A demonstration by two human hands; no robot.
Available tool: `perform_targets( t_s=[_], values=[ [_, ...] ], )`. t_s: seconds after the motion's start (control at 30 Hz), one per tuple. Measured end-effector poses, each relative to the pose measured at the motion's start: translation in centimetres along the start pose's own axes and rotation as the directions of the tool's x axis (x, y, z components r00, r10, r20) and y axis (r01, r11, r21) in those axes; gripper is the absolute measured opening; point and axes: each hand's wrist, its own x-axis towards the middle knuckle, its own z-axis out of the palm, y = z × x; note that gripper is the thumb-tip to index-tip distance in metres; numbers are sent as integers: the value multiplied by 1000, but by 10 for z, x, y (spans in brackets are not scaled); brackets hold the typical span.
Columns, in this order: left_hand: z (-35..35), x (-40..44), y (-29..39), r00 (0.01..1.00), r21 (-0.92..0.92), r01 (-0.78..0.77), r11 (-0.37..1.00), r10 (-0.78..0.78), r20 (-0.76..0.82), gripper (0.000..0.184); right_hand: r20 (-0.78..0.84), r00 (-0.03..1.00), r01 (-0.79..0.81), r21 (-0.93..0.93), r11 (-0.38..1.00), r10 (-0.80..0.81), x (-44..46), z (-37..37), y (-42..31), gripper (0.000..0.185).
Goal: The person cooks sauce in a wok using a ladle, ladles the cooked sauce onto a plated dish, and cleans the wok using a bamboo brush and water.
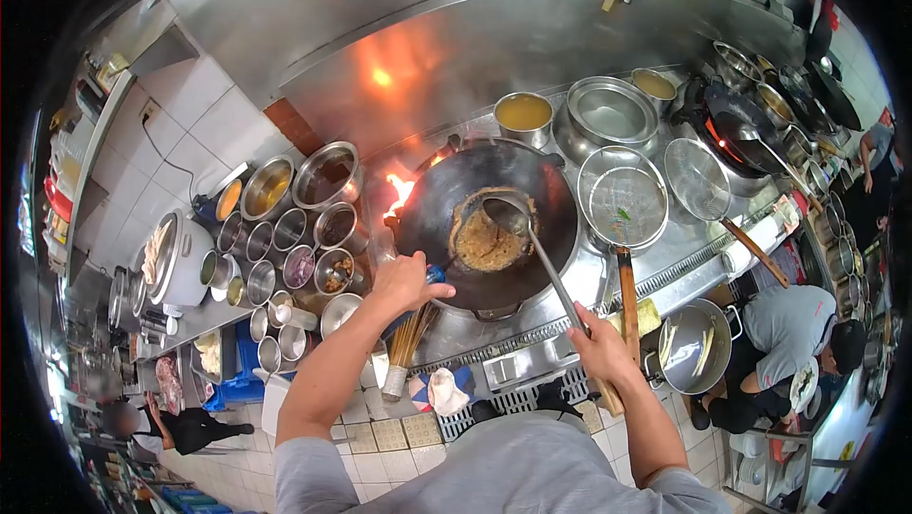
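My right hand (605, 351) is closed around the long handle of a ladle (549, 272). Its round metal bowl rests over brown, bubbling food (489, 243) in the middle of a large dark wok (427, 229). At the wok's left rim is my left hand (401, 284), its fingers curled and its thumb pointing right. Something blue (435, 274) shows beside that thumb, but what the hand grips is mostly hidden. Orange flames (399, 196) rise at the wok's left edge. Below the left hand stands a bamboo wok brush (407, 338).
Metal containers of sauces and ingredients (328, 177) crowd the left counter. A wire strainer (622, 196) lies right of the wok, near a pot of yellowish liquid (523, 115). A deep pan (698, 348) stands lower right. A co-worker (788, 324) bends at the right; another person (180, 428) stands far left.
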Motion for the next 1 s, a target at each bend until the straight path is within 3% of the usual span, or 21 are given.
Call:
perform_targets(
  t_s=[0.07,0.2,0.3,0.4,0.47,0.57,0.6,0.7,0.77,0.83,0.87,0.93,1.0],
  values=[
    [-11,-4,5,999,10,35,999,-35,-3,82,11,997,-81,-61,995,81,22,3,-8,59],
    [-10,-10,1,995,-23,19,1000,-22,-99,81,-74,997,-10,-98,995,2,54,31,-11,59],
    [-13,-18,-6,978,-153,24,988,-55,-204,78,246,937,-320,314,894,249,38,30,-19,60],
    [-16,-34,-24,930,-363,-17,932,-118,-347,75,271,931,-321,282,904,246,21,7,-12,61],
    [-15,-43,-41,862,-506,-48,861,-220,-457,68,223,923,-355,176,918,314,24,2,-21,60],
    [-32,-61,-63,791,-729,-94,678,-393,-469,52,-32,999,-14,-109,994,10,59,46,-10,59],
    [-31,-62,-79,716,-696,-127,707,-420,-557,50,-61,998,-13,25,1000,14,64,64,-10,59],
    [-33,-71,-137,490,-673,-212,709,-519,-701,42,254,924,-362,338,869,286,31,52,-43,58],
    [-34,-84,-181,506,-815,-266,515,-645,-573,38,300,901,-400,297,867,313,7,31,-52,54],
    [-32,-88,-225,368,-710,-307,634,-609,-702,38,144,956,-258,0,966,255,11,24,-49,54],
    [-32,-94,-239,350,-719,-248,649,-632,-691,40,83,966,-246,29,969,243,18,28,-52,56],
    [-30,-97,-275,304,-668,-168,725,-606,-735,44,-57,997,-49,-96,994,43,55,61,-18,57],
    [-32,-104,-298,299,-680,-137,720,-625,-721,49,-68,987,-144,22,989,145,64,80,-29,56]
  ],
)
